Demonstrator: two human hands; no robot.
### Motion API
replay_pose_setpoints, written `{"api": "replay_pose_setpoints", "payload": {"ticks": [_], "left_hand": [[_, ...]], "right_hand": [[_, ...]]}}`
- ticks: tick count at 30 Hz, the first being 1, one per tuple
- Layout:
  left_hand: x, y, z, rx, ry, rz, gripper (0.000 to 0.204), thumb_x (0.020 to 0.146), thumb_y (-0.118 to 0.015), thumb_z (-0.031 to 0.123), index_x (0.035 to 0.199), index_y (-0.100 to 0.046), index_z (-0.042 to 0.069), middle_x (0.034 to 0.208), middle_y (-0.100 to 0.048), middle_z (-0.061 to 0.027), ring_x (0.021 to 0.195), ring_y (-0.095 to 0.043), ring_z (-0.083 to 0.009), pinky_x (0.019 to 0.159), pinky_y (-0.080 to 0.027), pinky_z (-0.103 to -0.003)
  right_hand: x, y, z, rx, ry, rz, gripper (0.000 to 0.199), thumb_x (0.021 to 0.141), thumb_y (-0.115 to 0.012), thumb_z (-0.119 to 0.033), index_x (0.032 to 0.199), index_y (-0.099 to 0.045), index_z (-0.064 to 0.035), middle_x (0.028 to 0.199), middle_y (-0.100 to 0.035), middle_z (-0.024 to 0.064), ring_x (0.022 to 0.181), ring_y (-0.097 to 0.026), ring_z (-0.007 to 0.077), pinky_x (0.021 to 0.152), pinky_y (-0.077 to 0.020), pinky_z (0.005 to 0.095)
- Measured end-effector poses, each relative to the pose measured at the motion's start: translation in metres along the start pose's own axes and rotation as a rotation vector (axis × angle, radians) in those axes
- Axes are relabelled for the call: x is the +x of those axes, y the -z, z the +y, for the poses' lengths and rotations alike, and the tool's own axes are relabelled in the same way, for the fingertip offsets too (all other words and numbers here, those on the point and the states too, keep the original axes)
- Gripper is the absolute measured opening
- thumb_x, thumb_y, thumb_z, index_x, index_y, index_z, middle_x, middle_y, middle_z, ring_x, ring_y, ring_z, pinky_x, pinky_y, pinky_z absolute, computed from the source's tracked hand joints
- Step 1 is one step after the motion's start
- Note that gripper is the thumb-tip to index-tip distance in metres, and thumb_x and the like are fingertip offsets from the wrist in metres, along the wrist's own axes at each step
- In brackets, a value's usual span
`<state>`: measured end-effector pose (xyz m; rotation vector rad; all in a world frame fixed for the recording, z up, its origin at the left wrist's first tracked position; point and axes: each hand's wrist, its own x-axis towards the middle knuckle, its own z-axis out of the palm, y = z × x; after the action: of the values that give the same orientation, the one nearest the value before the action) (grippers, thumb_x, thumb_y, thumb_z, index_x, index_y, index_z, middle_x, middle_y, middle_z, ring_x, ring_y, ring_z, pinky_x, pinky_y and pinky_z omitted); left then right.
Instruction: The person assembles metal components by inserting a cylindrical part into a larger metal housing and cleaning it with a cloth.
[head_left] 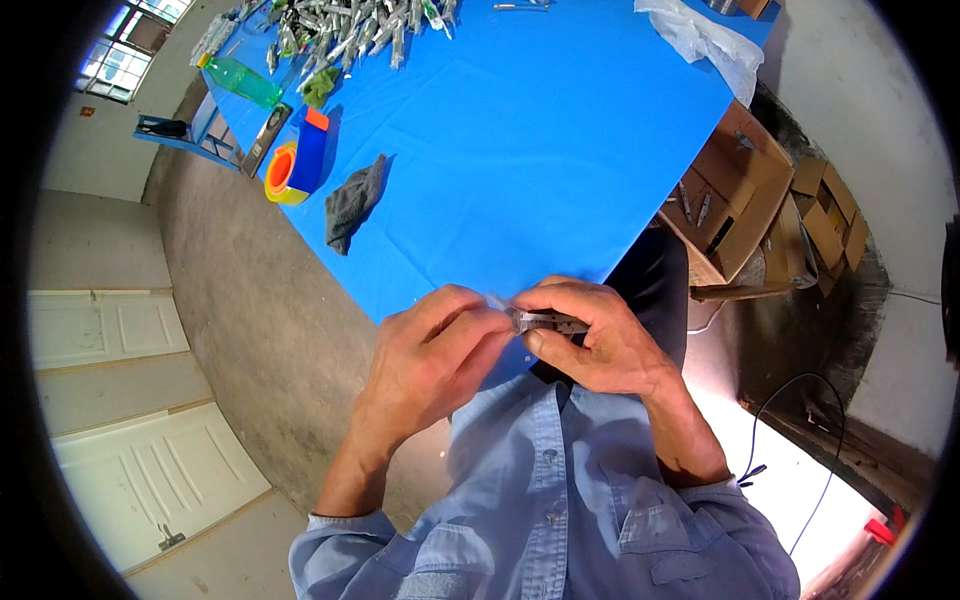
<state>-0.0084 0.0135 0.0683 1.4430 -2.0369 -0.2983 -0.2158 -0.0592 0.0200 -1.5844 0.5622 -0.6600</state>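
- Left hand: fingers curled, tips pinching the left end of a small grey metal part.
- Right hand: closed around the right end of the same part, thumb beneath it.
- Part position: held between both hands, just over the near edge of the blue table.
- On the table, well apart: grey cloth, tape dispenser, a pile of similar parts.
- Beside the table: open cardboard box.

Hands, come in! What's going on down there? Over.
Left hand and right hand together, fingers pinching a small grey part. Held above the blue table edge. Nothing in the way; grey rag well clear.
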Motion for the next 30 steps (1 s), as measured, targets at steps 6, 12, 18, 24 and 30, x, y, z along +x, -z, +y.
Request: {"api": "replay_pose_setpoints", "payload": {"ticks": [6, 12, 18, 24, 30], "left_hand": [[-0.003, -0.004, 0.006, -0.109, 0.203, 0.006, 0.015, 0.083, -0.081, 0.002, 0.093, -0.071, 0.008, 0.086, -0.069, -0.0072, 0.064, -0.068, -0.0222, 0.054, -0.053, -0.032], [-0.006, -0.001, 0.014, -0.197, 0.336, -0.011, 0.013, 0.086, -0.082, 0.002, 0.094, -0.073, 0.007, 0.088, -0.069, -0.0062, 0.067, -0.065, -0.0131, 0.055, -0.05, -0.026], [-0.008, -0.007, 0.015, -0.119, 0.155, 0.048, 0.017, 0.084, -0.08, 0.001, 0.096, -0.07, 0.007, 0.087, -0.069, -0.0075, 0.067, -0.068, -0.0229, 0.054, -0.052, -0.033], [-0.016, -0.018, 0.015, 0.019, 0.018, 0.149, 0.026, 0.079, -0.082, -0.001, 0.102, -0.071, 0.007, 0.089, -0.068, -0.0068, 0.072, -0.069, -0.0238, 0.057, -0.054, -0.034], [-0.012, -0.024, 0.017, -0.043, 0.035, 0.186, 0.02, 0.082, -0.081, -0.003, 0.096, -0.071, 0.005, 0.091, -0.072, -0.0084, 0.071, -0.069, -0.0205, 0.054, -0.053, -0.031]], "right_hand": [[-0.001, -0.002, -0.003, -0.064, 0.02, 0.04, 0.026, 0.089, -0.068, -0.003, 0.115, -0.069, 0.0019, 0.098, -0.07, 0.0137, 0.084, -0.069, 0.0252, 0.07, -0.055, 0.0361], [-0.004, -0.005, -0.004, -0.117, 0.055, 0.089, 0.027, 0.087, -0.07, -0.002, 0.113, -0.07, 0.0013, 0.097, -0.07, 0.0139, 0.081, -0.07, 0.0269, 0.07, -0.0551, 0.0351], [-0.008, -0.006, 0.006, -0.029, 0.138, 0.154, 0.028, 0.086, -0.07, 0.004, 0.115, -0.069, 0.003, 0.102, -0.071, 0.0134, 0.088, -0.071, 0.0216, 0.075, -0.0553, 0.0312], [-0.011, -0.004, 0.003, 0.183, 0.041, 0.11, 0.029, 0.089, -0.069, 0.007, 0.118, -0.068, 0.002, 0.109, -0.069, 0.0096, 0.097, -0.066, 0.0151, 0.081, -0.0526, 0.0284], [-0.014, -0.007, 0.008, 0.181, 0.042, 0.176, 0.031, 0.088, -0.07, 0.006, 0.119, -0.068, 0.0018, 0.109, -0.068, 0.0087, 0.096, -0.065, 0.0143, 0.081, -0.0517, 0.0275]]}}
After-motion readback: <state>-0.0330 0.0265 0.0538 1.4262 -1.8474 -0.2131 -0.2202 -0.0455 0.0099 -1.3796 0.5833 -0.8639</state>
